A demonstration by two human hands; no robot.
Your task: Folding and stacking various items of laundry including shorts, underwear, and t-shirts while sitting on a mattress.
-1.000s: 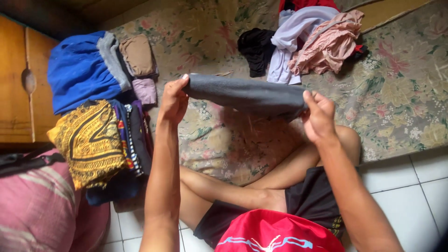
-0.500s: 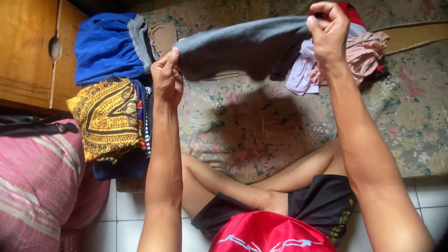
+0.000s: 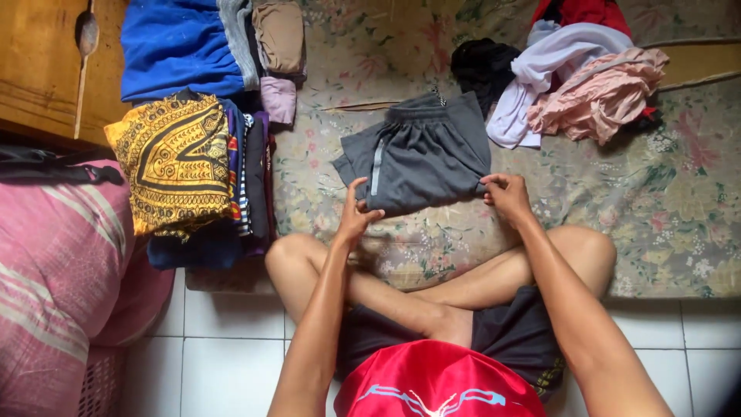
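A pair of grey shorts (image 3: 421, 154) lies flat on the floral mattress (image 3: 679, 208), waistband away from me. My left hand (image 3: 355, 216) pinches the near left corner of the shorts. At the near right corner, my right hand (image 3: 505, 194) grips the hem between thumb and fingers. I sit cross-legged on the white tiled floor (image 3: 231, 347) at the mattress edge, in dark shorts and a red shirt.
Folded clothes are stacked at the left: a yellow patterned cloth (image 3: 177, 158), a blue garment (image 3: 174, 46), brown and mauve pieces. Unfolded clothes, pink (image 3: 598, 96), white, black and red, are heaped at the back right. A pink striped cushion (image 3: 54, 278) and a wooden cabinet (image 3: 46, 62) stand left.
The grey shorts, held up in the air by both hands before, now lie spread on the mattress. Both hands have come down and nearer to me, still holding the near edge.
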